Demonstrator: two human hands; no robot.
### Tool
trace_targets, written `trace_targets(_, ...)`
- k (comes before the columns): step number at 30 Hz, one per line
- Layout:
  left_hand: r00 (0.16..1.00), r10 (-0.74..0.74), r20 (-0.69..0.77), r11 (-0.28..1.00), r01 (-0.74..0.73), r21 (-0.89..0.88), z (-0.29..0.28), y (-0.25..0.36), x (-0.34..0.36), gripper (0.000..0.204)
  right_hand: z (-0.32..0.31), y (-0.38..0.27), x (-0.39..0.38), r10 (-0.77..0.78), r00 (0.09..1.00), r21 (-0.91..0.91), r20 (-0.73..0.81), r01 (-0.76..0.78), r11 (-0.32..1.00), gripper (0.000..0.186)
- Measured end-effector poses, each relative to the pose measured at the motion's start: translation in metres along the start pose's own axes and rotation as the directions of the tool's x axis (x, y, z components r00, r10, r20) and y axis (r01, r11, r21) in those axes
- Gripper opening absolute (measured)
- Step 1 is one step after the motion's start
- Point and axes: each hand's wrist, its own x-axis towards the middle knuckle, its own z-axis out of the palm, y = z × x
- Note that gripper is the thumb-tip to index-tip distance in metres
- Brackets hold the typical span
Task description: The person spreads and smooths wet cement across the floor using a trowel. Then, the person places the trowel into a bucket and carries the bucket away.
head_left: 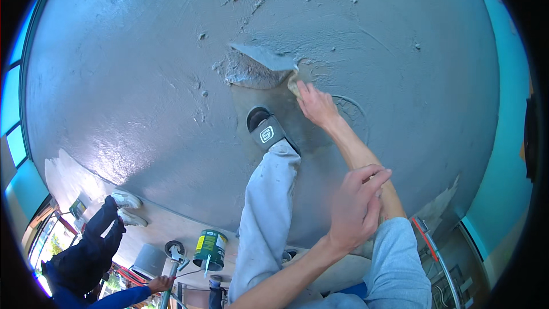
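1. The trowel point(266, 58) is at the floor point(400, 80), beside grey paste point(251, 73); its long axis slants, tip toward upper left.
2. The right hand point(317, 105) wraps its handle, forearm stretched forward.
3. The left hand point(357, 203) curls near this forearm; whether pinching something, I cannot tell.

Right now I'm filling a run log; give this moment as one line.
right hand: gripping trowel | left hand: loosely curled, no object visible | trowel: tilted beside paste

Left hand point(355, 209), right hand point(316, 103) bare, forearms point(366, 157) too. Pale grey-blue trousers point(266, 194); dark slide sandal point(275, 135), white emblem on strap.
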Motion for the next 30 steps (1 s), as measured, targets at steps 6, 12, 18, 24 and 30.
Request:
trace_targets(6,0.989,-0.011,-0.146,1.000,0.009,-0.011,-0.010,0.005,0.010,0.035,-0.022,-0.010,0.105,0.144,0.944,0.031,-0.298,-0.141,0.990,0.044)
trace_targets(12,0.923,-0.001,-0.386,0.991,-0.050,-0.122,-0.015,0.003,0.025,0.033,-0.001,-0.030,0.112,-0.035,0.993,-0.143,-0.112,0.018,0.990,0.030)
trace_targets(18,0.928,0.016,-0.373,0.997,-0.041,-0.058,-0.024,0.000,0.029,0.032,0.029,-0.044,0.056,-0.440,0.885,-0.182,0.153,0.463,0.867,0.033)
trace_targets(24,0.934,-0.003,-0.356,0.993,-0.039,-0.110,-0.035,0.004,0.036,0.032,0.022,-0.100,0.005,-0.503,0.820,0.251,0.274,0.444,0.860,0.038)
trace_targets(30,0.946,0.065,-0.317,0.996,-0.081,-0.039,-0.034,0.005,0.045,0.032,0.054,-0.138,0.027,-0.373,0.783,0.380,0.498,0.189,0.905,0.035)
